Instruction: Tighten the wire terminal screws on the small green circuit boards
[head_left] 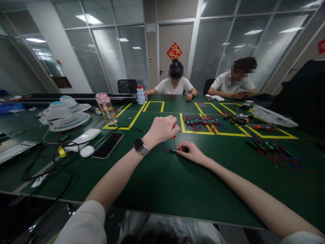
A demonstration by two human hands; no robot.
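My left hand (162, 129), with a watch on its wrist, is closed round the handle of a screwdriver (174, 137). The orange handle shows between the fingers, and the thin shaft points down. Its tip meets, or comes very near, a small green circuit board (173, 150) on the table. Red and blue wires (164, 148) run from the board's left side. My right hand (193, 153) pinches the board's right end between thumb and finger. Something dark shows under its fingers; I cannot make out what it is.
Left on the green table (162, 183) lie a phone (108, 145), a white earbud case (87, 151), cables, a bottle (106, 110) and fans (67, 117). Wired boards (203, 122) lie beyond my hands, more boards (273, 150) to the right. Two people sit across.
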